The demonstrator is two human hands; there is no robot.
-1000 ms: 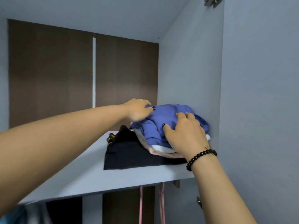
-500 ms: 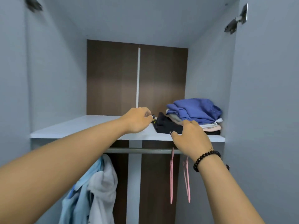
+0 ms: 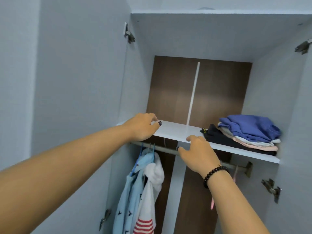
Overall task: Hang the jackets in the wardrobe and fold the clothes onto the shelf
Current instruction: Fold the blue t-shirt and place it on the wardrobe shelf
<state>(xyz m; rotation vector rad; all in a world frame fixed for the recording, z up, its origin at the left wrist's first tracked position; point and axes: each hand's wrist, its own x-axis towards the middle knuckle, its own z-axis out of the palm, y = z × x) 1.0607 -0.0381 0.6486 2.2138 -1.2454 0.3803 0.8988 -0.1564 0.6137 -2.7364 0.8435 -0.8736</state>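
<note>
2 hands, left grip point(image 3: 143, 127) and right grip point(image 3: 197, 152), are hovering loosely curled, holding nothing, mid-frame by the shelf point(image 3: 177, 132); folded pile point(image 3: 248, 132) looks placed, so fetching another garment probably comes next.

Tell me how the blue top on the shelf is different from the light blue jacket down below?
The blue top is a deep blue and lies folded on top of a pile on the shelf; the light blue jacket is pale, with small dark shapes on it, and hangs full length from the rail. The top sits at the right side, the jacket at the left. Both are blue clothes in the same wardrobe, and neither hand touches them.
</note>
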